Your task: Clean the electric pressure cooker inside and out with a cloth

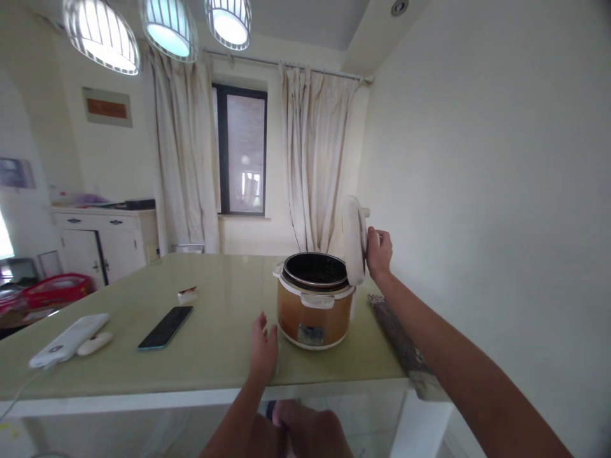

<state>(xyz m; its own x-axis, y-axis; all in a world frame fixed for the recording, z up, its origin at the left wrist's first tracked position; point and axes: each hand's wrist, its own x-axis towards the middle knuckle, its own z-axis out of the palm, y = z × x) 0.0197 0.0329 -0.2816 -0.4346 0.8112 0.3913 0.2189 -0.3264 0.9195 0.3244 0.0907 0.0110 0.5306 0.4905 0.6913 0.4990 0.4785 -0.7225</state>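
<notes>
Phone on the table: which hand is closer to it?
Left. The left hand is to the right of the phone; the right hand is much farther right, past the cooker, holding its upright lid.

Surroundings of the Table (219, 356)

From the view's centre, a phone (165, 327) is seen at eight o'clock, a white cabinet (121, 245) at nine. Lamps (169, 28) are hung between ten and eleven, a curtain (317, 146) at twelve; a patterned cloth (396, 334) is laid at four.
</notes>
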